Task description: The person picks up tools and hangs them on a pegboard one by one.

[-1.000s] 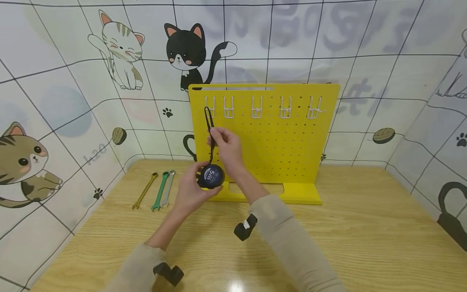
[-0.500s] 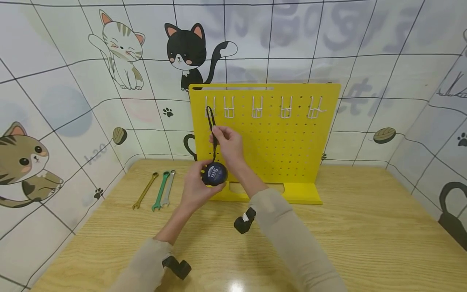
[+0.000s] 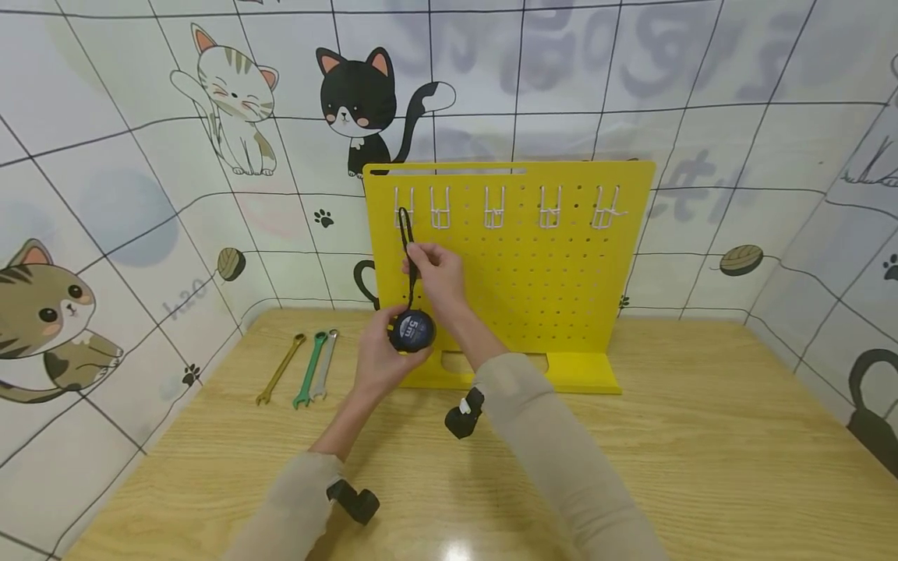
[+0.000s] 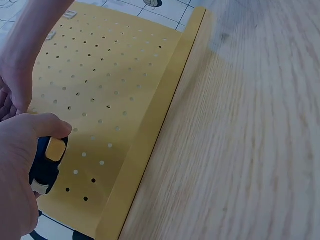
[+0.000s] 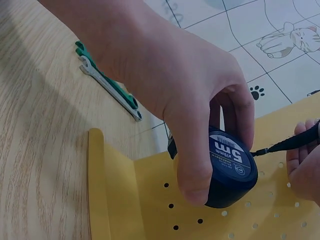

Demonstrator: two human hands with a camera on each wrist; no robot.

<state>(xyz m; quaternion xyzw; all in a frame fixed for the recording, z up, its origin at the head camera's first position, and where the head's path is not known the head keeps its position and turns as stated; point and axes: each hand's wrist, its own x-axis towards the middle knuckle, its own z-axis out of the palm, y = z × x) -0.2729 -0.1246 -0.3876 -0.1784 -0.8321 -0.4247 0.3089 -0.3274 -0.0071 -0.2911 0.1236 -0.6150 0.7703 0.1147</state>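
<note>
The left hand (image 3: 379,354) grasps the round dark tape measure (image 3: 412,331) before the lower left part of the yellow pegboard (image 3: 540,288), while the right hand (image 3: 442,279) pinches its black strap (image 3: 412,282) above. The strap's upper end overlaps the leftmost wire hook (image 3: 412,204); whether they touch cannot be told. Three wrenches (image 3: 310,370) lie leftward on the worktop (image 3: 666,467).

The tape measure (image 3: 412,331) is navy, pegboard (image 3: 528,274) yellow, wall (image 3: 561,86) black-gridded.
</note>
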